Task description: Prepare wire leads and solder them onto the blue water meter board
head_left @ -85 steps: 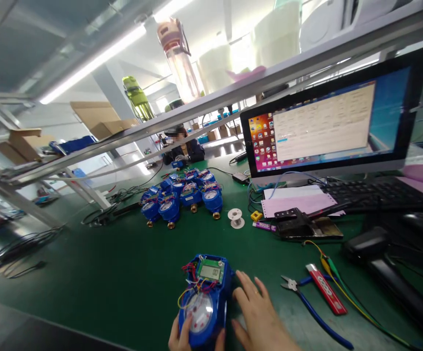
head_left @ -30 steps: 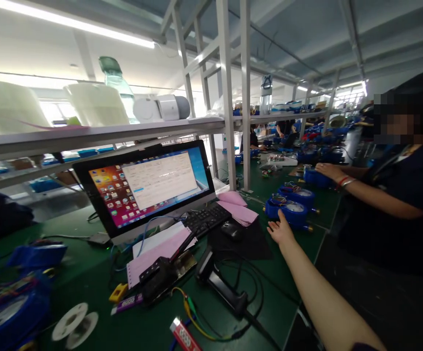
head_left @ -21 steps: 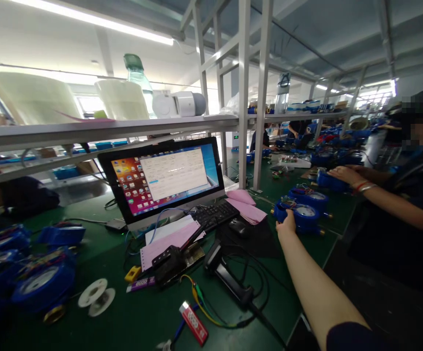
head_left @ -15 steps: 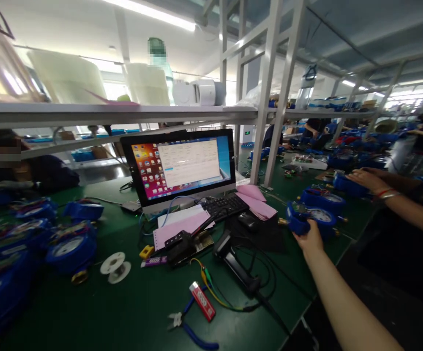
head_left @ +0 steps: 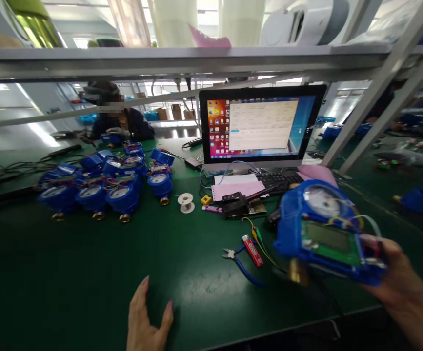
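Held up over the right part of the bench is a blue water meter [head_left: 292,224], with a round dial, a green circuit board with a small display, loose wires and a brass fitting. My right hand [head_left: 397,278] grips it by its right end; the meter is slightly blurred. Low in front, my left hand [head_left: 148,314] is open, thumb and fingers apart, holding nothing above the green bench [head_left: 87,273]. Between the hands lie diagonal cutters [head_left: 246,270] with blue handles and a red battery-like pack [head_left: 252,251]. Clip leads [head_left: 257,235] in yellow and green run beside them.
Several blue meters [head_left: 123,192] stand at the left, near a wire spool [head_left: 186,203]. A monitor [head_left: 262,129], keyboard [head_left: 282,179] and pink papers [head_left: 238,190] are at the back under a shelf [head_left: 160,61]. Across the bench sits a co-worker [head_left: 132,122].
The view has swung left. My right hand has lifted the meter off the bench and brought it nearer, over the right side. My left hand has come into view, open.
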Available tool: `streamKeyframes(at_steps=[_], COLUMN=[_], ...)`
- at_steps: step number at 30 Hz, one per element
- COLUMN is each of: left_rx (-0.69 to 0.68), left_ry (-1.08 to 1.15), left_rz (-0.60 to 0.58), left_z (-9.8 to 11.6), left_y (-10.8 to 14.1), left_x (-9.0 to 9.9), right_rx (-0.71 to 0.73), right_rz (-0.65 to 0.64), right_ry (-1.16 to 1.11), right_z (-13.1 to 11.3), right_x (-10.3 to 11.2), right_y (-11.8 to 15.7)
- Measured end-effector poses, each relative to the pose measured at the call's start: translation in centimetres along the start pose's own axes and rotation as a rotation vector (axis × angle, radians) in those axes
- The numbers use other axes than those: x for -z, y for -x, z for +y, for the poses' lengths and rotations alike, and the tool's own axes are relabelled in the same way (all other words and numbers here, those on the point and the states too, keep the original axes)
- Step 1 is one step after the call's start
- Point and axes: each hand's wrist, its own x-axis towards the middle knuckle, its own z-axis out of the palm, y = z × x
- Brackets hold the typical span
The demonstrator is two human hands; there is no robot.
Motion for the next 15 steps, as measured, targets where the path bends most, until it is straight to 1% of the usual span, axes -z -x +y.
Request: streamKeyframes(at_steps=[1,2,3,4,5,7,9,11,13,15], left_rx=[-0.018,-0.07,-0.153,-0.251,-0.344,-0.476,-0.562,-0.659,-0.739,-0.739], left_ry=[0.024,0.045,0.064,0.077,0.086,0.088,0.064,0.024,-0.006,-0.004], left_rz=[0.038,0.076,0.103,0.12,0.132,0.133,0.111,0.061,-0.029,-0.105], left_z=[0.3,0.5,0.7,0.7,0.7,0.7,0.8,1.2,1.9,2.6], left_y=[0.1,0.1,0.0,-0.3,-0.6,-1.5,-2.5,-3.5,-4.1,-4.2], left_x=[0.1,0.3,0.4,0.6,0.9,1.8,2.7,3.4,3.6,2.9], right_rx=[-0.184,-0.346,-0.445,-0.491,-0.487,-0.383,-0.334,-0.311,-0.279,-0.235], right_rz=[-0.189,-0.354,-0.498,-0.622,-0.716,-0.899,-0.97,-1.0,-1.01,-0.98], right_ry=[-0.197,-0.331,-0.417,-0.448,-0.43,-0.29,-0.206,-0.138,-0.04,0.082], right_z=[-0.5,-0.6,-0.5,-0.1,0.4,1.8,2.9,3.6,3.8,3.6], right_x=[-3.1,-6.2,-9.1,-11.8,-14.3,-18.4,-21.3,-23.3,-24.5,-24.9], right_y=[0.2,0.3,0.5,0.7,0.9,0.9,0.5,-0.4,-1.6,-3.0])
